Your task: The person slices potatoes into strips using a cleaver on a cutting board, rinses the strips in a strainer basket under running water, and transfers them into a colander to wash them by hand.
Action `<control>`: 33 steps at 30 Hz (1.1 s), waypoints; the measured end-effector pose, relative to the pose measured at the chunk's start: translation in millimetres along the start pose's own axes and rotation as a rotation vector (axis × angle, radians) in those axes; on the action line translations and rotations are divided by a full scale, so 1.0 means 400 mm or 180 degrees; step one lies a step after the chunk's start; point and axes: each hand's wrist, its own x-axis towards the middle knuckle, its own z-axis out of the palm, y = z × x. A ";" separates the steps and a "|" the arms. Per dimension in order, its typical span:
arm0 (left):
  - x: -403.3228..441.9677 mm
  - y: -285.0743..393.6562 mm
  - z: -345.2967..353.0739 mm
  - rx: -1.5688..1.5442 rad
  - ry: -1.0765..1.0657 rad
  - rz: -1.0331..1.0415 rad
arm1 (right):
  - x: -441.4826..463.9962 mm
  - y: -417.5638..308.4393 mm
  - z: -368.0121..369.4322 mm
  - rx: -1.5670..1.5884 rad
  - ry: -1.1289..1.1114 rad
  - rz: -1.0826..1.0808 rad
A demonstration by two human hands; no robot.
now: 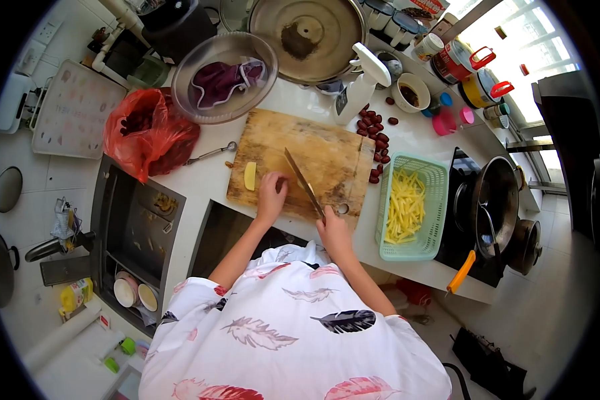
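- Far left of the knife grip, beyond the board's edge: red plastic bag (152, 137), with the sink (137, 223) below it. Both well clear of the blade.
- Nearer the grip, just off the board's left edge: metal spoon (212, 154). Out of the cutting path.
- Up and left of the grip, flat on the cutting board (327, 150): pale yellow piece (250, 176), apparently potato, apart from both hands. Its flat lie should help; a cut face down would probably rock least.
- Between that piece and the blade: left hand (272, 195), fingers curled low over the board. Cannot tell whether anything is pinched beneath. Best practice, I judge: fingertips tucked back, knuckles toward the steel, thumb behind.
- At the grip itself: right hand (334, 230) closed firmly round the handle, no gap showing. Knife (299, 172) points up and left, away from the body; what looks like a pale sliver sits against its right side. Worth clearing before a fresh stroke; small, even advances should give strips of one thickness.
- Just right of the grip, beside the board: green basket (438, 213) with cut yellow strips (405, 207). They look a fair gauge to match.
- Farther right: wok (499, 193) on the stove, well apart from the blade.
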 end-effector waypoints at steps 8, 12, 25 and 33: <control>0.017 -0.038 -0.005 -0.0958 0.0273 -0.1049 | 0.058 0.038 -0.002 0.0735 0.0151 -0.0105; 0.039 -0.030 -0.002 -0.2106 -0.0191 -0.1426 | 0.038 0.023 -0.040 0.1756 -0.0274 0.0367; 0.080 0.057 -0.036 -0.4436 -0.2020 -0.2459 | 0.037 0.020 -0.070 0.4258 -0.1546 0.1389; 0.100 0.048 0.010 -0.6002 -0.2364 -0.2916 | 0.056 0.051 -0.039 0.4812 -0.1717 0.1386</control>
